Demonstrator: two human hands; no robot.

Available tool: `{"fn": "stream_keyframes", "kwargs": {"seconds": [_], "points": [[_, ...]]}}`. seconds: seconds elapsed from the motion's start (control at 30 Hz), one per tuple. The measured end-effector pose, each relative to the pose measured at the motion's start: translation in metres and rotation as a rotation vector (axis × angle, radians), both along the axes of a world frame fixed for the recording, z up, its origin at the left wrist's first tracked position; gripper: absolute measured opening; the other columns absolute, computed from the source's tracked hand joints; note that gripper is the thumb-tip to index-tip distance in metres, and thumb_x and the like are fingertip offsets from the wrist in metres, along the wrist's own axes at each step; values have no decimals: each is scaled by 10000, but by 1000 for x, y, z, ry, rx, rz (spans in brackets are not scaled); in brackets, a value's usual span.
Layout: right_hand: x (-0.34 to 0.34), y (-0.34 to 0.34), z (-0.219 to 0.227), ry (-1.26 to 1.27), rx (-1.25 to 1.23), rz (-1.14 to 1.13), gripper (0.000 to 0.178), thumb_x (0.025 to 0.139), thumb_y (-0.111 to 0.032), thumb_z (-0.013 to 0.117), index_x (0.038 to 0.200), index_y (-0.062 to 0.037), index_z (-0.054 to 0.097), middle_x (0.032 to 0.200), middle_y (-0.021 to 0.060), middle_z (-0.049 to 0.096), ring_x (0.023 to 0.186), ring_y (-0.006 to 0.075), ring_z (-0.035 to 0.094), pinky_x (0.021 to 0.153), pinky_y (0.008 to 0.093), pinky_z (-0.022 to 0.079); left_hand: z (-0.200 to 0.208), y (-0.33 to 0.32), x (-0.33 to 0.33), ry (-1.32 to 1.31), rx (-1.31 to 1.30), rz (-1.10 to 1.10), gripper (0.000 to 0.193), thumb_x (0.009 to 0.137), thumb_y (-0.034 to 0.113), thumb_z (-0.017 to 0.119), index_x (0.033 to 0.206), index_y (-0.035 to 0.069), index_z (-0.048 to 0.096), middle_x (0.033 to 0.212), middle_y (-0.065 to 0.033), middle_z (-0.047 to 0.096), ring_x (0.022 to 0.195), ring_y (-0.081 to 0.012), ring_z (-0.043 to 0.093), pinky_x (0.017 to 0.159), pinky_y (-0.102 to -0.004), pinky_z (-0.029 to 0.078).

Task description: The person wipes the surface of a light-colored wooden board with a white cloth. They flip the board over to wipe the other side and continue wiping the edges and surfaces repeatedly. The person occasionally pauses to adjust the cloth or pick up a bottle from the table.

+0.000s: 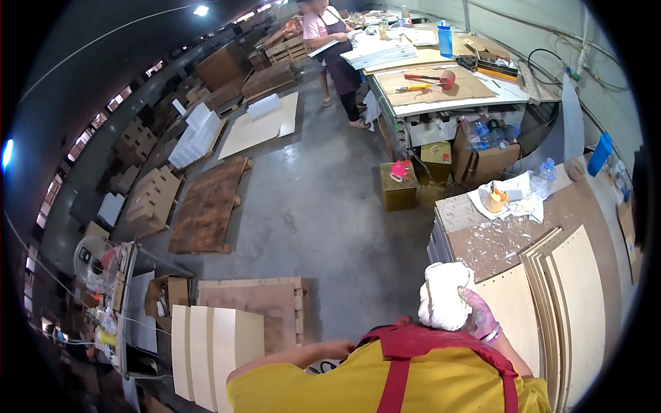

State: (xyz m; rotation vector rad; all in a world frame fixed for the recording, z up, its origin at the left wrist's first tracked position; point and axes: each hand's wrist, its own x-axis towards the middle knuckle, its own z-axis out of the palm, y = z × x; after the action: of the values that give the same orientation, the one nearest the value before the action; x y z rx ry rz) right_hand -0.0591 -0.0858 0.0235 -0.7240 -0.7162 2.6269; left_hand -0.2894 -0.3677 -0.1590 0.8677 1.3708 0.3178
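One pale board [513, 313] lies on the desk [496, 241], with more stacked at its right. The right hand [478, 316] keeps a closed grip on a white rag [444, 296] at its near corner. The left hand [341, 349] is tucked low, its grip unclear. Progress can't be judged.

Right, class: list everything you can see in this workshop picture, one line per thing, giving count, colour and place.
white rag: one, white, bunched in the right hand at the near bench.
fanned boards: several, pale tan, on the near bench at right.
small pot: one, orange-tan, on white paper on the near bench.
yellow tin: one, yellow-green, on the floor.
mallet: one, red head, on the far bench.
blue bottle: one, blue, far bench.
pallet: one, dark brown, on the floor at left.
co-worker: one, pink top, dark apron, by the far bench.
right hand: pinkish glove, gripping the rag.
left hand: bare, by the waist, holding nothing visible.
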Motion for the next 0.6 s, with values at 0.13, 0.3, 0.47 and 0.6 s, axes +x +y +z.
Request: {"fn": "stream_keyframes", "kwargs": {"seconds": [0.13,0.3,0.47,0.6], "points": [[-4,-1,-4,-33,-42,1,506,894,-242,529,1308,22,405,1200,150,568,1081,259,584,957,376,467,22,15,9,225,-7,-119,317,832,269,608,1009,6,618,825,-145,657,757,-255,637,663,-375,483],[-7,5,-23,-48,-12,48,486,898,-229,542,1302,10,417,1196,129,573,1072,231,590,934,358,483,21,14,15,479,105,-223,297,829,279,592,942,4,616,920,-209,651,853,-411,603,703,-444,483],[-6,9,-35,-35,-33,70,477,895,-237,557,1294,-4,437,1197,119,576,1073,219,589,936,348,480,12,17,18,564,-70,-243,308,865,274,580,1032,16,607,1006,-192,653,898,-364,625,775,-434,478],[-5,6,-12,19,-56,84,498,891,-255,564,1304,-12,427,1198,125,576,1078,226,586,935,359,477,-82,-33,1,107,61,-36,298,895,240,560,1074,8,615,991,-141,671,868,-225,621,797,-365,464]]}}
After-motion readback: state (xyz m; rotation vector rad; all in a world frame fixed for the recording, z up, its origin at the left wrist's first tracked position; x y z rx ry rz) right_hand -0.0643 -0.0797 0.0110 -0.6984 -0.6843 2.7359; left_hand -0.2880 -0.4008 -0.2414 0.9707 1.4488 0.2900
